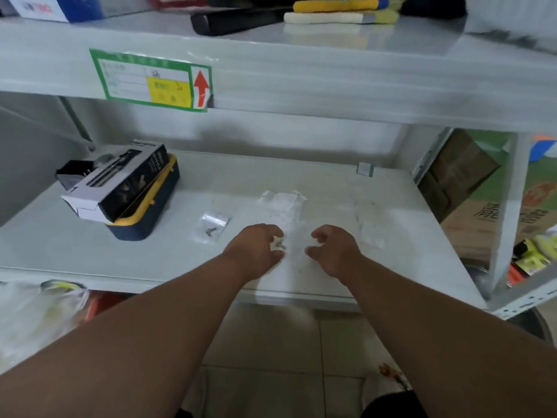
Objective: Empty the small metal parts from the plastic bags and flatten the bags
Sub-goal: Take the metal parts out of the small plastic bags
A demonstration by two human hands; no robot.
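Observation:
My left hand (pixel 256 248) pinches the left end of a small clear plastic bag (pixel 295 247), with small metal parts (pixel 279 244) showing at its fingertips. My right hand (pixel 331 250) has its thumb and fingers curled at the bag's right end and seems to pinch it. The bag hangs just above the white shelf (pixel 180 257). A second clear bag (pixel 212 224) with a few small screws inside lies on the shelf to the left of my left hand. Crumpled empty bags (pixel 283 202) lie beyond my hands, and another clear bag (pixel 370 235) lies to the right.
A black and white carton (pixel 117 182) rests on a blue and yellow case (pixel 141 218) at the shelf's left. An upper shelf (pixel 301 82) with a green label (pixel 150 81) overhangs. Cardboard boxes (pixel 464 176) stand beyond the right upright. The floor lies below the front edge.

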